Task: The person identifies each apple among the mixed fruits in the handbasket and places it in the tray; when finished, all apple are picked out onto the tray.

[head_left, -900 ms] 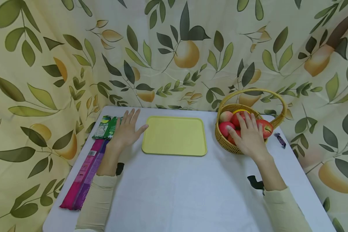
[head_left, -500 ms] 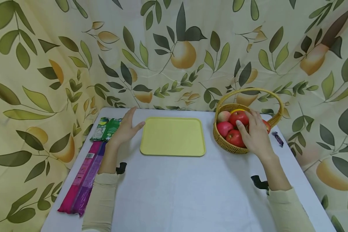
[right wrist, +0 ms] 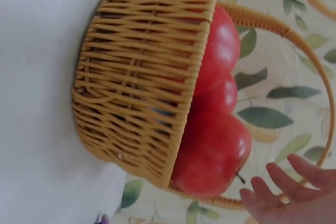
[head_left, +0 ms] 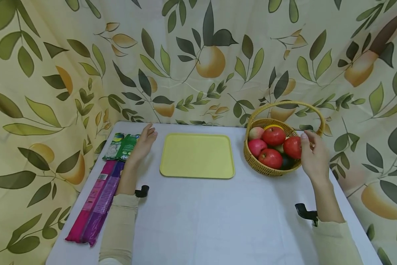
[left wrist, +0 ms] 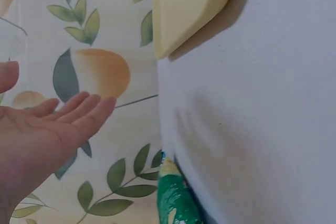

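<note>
My left hand (head_left: 143,145) hovers beside a green packet (head_left: 127,147) at the table's left. In the left wrist view the palm faces up with fingers extended, holding nothing. On the right, a wicker basket (head_left: 259,167) with a tall handle is filled with red apples (head_left: 270,158) and other round fruit. My right hand (head_left: 315,154) is at the basket's right side, next to the rightmost apple (head_left: 292,147). In the right wrist view its fingers are loosely bent and apart from the nearest apple (right wrist: 215,153), with nothing in them.
A yellow tray (head_left: 197,155) lies at the back middle of the white table (head_left: 198,217). Long pink and purple packages (head_left: 95,202) lie along the left edge. A bit of purple (right wrist: 102,218) shows beside the basket. A patterned curtain (head_left: 185,99) closes the back and sides.
My right hand has moved right, from over the fruit to the basket's right side, uncovering the apples. My left hand has turned edge-on, its fingers less spread in the head view.
</note>
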`<state>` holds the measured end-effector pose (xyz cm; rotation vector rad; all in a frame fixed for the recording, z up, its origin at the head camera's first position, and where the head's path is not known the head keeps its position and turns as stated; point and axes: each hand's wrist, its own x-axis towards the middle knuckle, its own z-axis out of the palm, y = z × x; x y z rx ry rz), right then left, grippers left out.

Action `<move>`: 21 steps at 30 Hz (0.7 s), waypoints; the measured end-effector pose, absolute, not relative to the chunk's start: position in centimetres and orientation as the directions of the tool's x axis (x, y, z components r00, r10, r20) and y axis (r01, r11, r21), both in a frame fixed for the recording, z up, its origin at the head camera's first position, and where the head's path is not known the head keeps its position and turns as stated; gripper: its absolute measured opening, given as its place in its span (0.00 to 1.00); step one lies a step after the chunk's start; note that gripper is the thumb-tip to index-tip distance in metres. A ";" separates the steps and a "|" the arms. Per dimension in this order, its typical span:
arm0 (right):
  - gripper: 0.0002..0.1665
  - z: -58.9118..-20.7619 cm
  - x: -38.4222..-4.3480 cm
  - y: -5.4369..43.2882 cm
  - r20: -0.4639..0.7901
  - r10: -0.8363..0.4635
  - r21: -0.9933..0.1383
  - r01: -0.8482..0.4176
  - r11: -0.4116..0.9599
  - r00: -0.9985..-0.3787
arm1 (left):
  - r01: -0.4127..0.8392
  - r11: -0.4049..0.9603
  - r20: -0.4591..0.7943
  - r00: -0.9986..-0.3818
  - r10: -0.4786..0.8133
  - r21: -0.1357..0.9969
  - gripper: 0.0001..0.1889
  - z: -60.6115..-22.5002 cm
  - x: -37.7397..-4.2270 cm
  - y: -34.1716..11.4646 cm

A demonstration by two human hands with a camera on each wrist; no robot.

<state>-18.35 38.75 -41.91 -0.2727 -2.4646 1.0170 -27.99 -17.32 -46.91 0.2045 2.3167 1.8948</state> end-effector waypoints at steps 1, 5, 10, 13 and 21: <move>0.34 -41.9 -18.3 39.0 0.327 0.367 -0.721 0.021 0.693 -0.871 | 0.010 0.171 -0.024 -0.980 0.198 0.985 0.35 -47.3 -28.2 -17.4; 0.31 -41.9 -18.0 39.9 0.289 0.465 -0.764 0.092 0.639 -0.837 | -0.009 0.093 -0.027 -0.982 0.185 0.996 0.34 -48.6 -28.9 -17.5; 0.29 -42.4 -17.5 40.7 0.116 0.553 -0.873 0.181 0.453 -0.825 | -0.055 0.007 -0.056 -0.989 0.134 0.998 0.33 -49.4 -29.6 -17.3; 0.28 -42.9 -17.3 41.1 0.027 0.550 -0.956 0.139 0.258 -0.834 | -0.100 -0.029 -0.096 -0.989 0.113 0.995 0.33 -49.7 -30.0 -17.3; 0.31 -44.1 -16.9 42.1 -0.081 0.451 -0.990 0.019 -0.139 -0.889 | -0.168 -0.145 -0.154 -0.982 0.108 0.975 0.34 -50.6 -30.9 -16.8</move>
